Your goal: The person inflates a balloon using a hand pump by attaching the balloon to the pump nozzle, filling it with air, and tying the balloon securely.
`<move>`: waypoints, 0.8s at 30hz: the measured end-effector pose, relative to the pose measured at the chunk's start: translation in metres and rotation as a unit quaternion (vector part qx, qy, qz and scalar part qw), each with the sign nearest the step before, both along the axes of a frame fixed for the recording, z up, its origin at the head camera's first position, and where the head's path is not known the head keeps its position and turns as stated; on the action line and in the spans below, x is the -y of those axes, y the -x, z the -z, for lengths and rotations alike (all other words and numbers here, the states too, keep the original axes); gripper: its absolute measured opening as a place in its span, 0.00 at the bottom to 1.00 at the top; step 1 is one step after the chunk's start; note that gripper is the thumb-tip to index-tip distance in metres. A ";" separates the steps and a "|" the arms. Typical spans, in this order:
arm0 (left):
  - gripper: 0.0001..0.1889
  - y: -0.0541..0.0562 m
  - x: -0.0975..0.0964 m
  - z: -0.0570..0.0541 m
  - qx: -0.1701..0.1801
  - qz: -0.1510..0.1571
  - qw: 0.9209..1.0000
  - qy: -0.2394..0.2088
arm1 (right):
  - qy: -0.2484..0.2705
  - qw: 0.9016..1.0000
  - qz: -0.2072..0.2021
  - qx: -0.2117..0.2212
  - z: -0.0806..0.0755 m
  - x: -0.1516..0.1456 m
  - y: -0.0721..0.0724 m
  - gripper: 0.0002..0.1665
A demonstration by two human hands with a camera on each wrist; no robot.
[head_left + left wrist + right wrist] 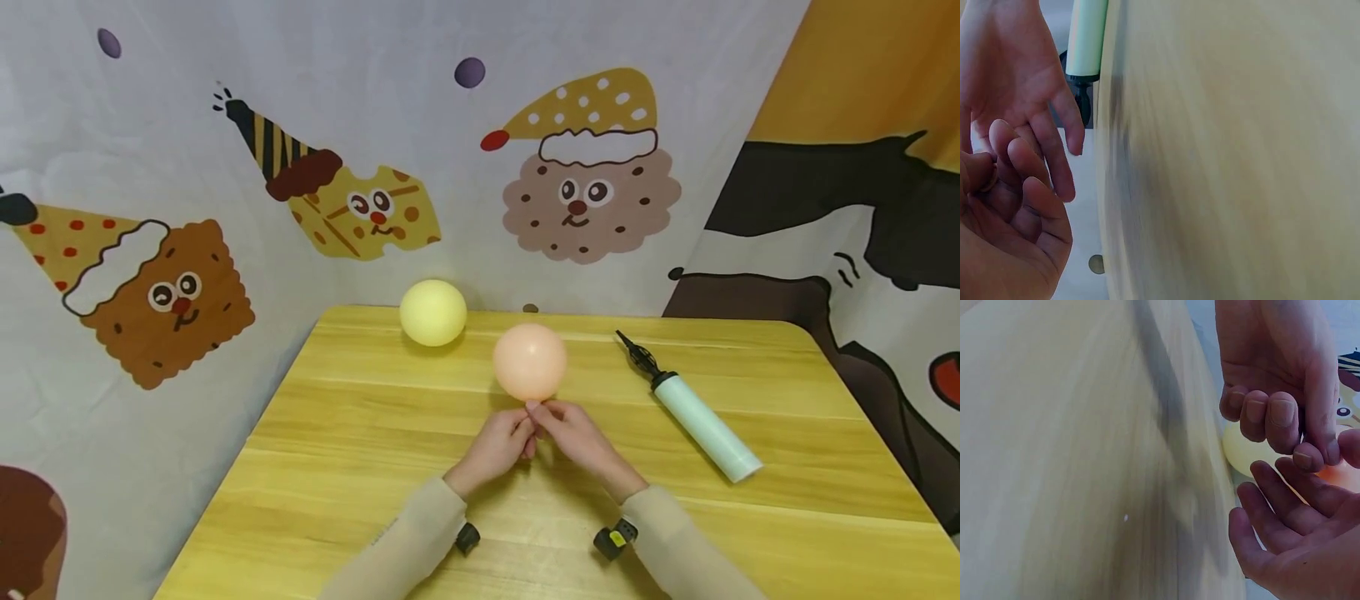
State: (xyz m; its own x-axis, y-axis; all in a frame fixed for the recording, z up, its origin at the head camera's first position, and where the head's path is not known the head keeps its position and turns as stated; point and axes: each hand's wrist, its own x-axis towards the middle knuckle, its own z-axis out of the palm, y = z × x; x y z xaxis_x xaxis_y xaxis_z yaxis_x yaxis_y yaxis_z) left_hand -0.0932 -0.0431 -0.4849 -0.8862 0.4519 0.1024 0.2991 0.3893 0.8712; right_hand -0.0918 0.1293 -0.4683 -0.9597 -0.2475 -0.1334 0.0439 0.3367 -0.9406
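Note:
A round peach balloon (530,360) is held upright above the table, its neck end down between both hands. My left hand (495,443) pinches the neck between thumb and forefinger, its other fingers curled in. At the base of the balloon, the thumb and forefinger of my right hand (583,440) grip from the other side. In the right wrist view, the right hand's remaining fingers (1272,515) are loosely bent below the left hand (1272,375). The neck itself is mostly hidden by fingertips.
A yellow balloon (432,312) rests near the table's back edge, left of the peach one. To the right lies a pale green hand pump (708,429) with a black nozzle, slanting across the wooden table (337,467). A cartoon-printed cloth (420,50) hangs behind.

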 end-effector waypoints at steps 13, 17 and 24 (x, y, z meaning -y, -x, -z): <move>0.22 -0.002 -0.005 -0.003 0.051 0.014 0.997 -0.061 | 0.090 0.989 0.115 -0.017 -0.007 0.001 0.000 0.20; 0.21 -0.004 -0.005 -0.005 0.060 0.019 0.996 -0.063 | 0.183 0.973 0.140 0.005 -0.009 0.001 0.001 0.22; 0.22 -0.009 -0.006 -0.005 0.062 0.036 0.995 -0.063 | 0.380 0.901 0.181 0.105 -0.016 0.002 0.004 0.18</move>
State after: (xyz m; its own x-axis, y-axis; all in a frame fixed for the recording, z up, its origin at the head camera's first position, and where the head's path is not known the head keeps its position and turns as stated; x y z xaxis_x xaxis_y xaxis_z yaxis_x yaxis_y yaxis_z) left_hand -0.0844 -0.0376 -0.4798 -0.8616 0.5048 0.0540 0.2096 0.2569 0.9434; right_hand -0.0960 0.1270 -0.4525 -0.9695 -0.0200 -0.2444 0.2245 -0.4739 -0.8515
